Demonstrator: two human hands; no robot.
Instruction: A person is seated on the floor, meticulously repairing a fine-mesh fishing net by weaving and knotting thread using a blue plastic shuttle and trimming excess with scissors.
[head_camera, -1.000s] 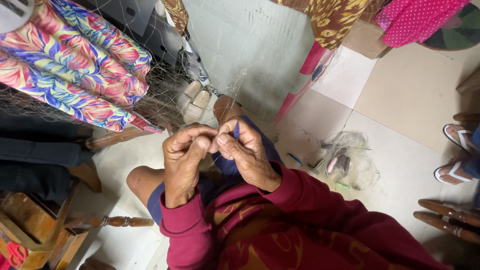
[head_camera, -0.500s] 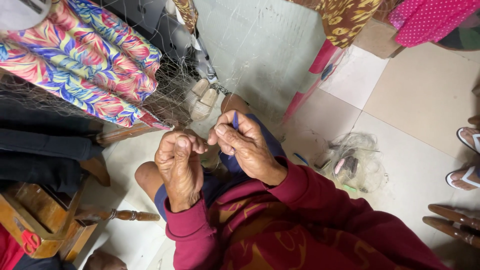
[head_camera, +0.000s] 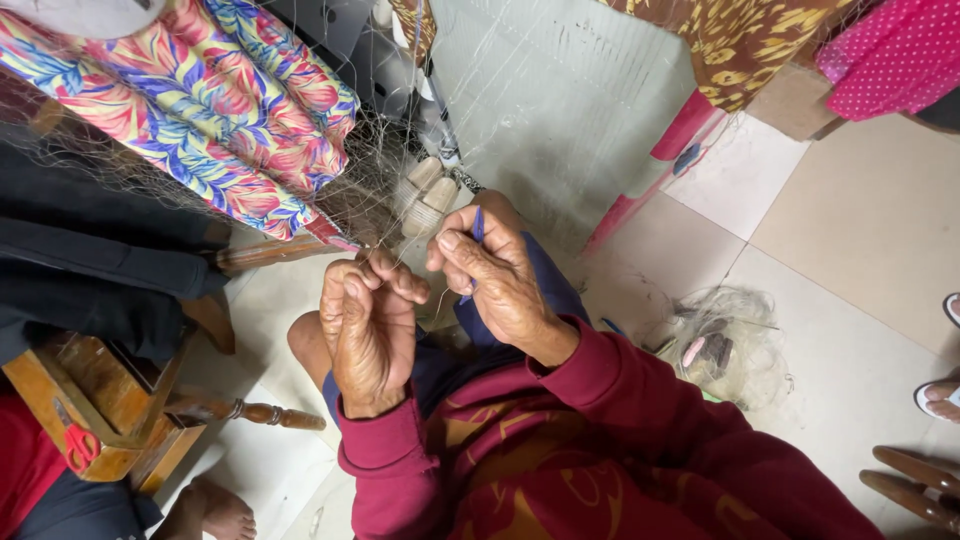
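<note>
Since a moment ago our hands sit lower; our left hand (head_camera: 368, 330) pinches fine net (head_camera: 380, 190) in a curled grip, our right hand (head_camera: 492, 280) pinches a blue needle (head_camera: 477, 228).

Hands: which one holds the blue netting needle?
The right hand pinches the blue needle upright between its fingers; the left hand only grips fine net line.

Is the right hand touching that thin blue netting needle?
Touching. The head view shows the right hand gripping the thin blue netting needle, whose tip pokes above the fingers.
</note>
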